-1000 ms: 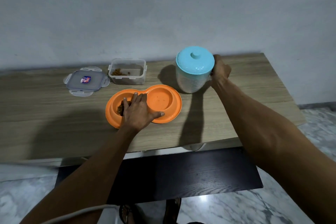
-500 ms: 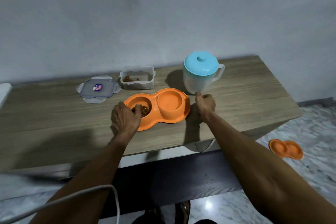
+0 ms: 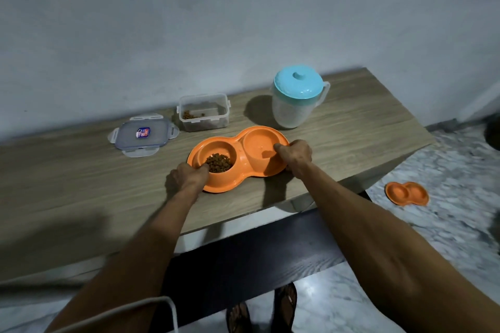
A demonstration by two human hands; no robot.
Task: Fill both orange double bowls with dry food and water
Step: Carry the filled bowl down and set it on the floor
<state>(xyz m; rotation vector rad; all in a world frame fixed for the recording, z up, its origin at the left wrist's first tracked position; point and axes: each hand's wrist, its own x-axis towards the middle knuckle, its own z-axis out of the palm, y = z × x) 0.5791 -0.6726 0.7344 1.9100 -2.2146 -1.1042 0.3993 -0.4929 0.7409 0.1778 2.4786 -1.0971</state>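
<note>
Head view. The orange double bowl sits on the table near its front edge. The left hand grips the bowl's 8 o'clock rim and the right hand grips its 3 o'clock rim. On each hand the thumb hooks over the rim and the fingers curl under the outer edge. Dry food fills the left compartment.

We judge the step in hand to be lifting this bowl off the table.
- We raise both ends together and keep the rim level, since any tilt would send the contents of the right compartment into the food.
- We keep the thumbs on the rim, clear of the kibble.
- We clear the jug at 1 o'clock before swinging right.
- A second orange double bowl lies on the floor at 4 o'clock, well apart.

Limits of the view:
- We cannot confirm water in the right compartment; only faint glints show.
- The curled fingers are hidden beneath the rim.
- The jug's frosted wall conceals its level.
- We cannot tell what the floor bowl contains.
- The open container at 11 o'clock shows a little food, and its lid lies just beside it at 10 o'clock.
</note>
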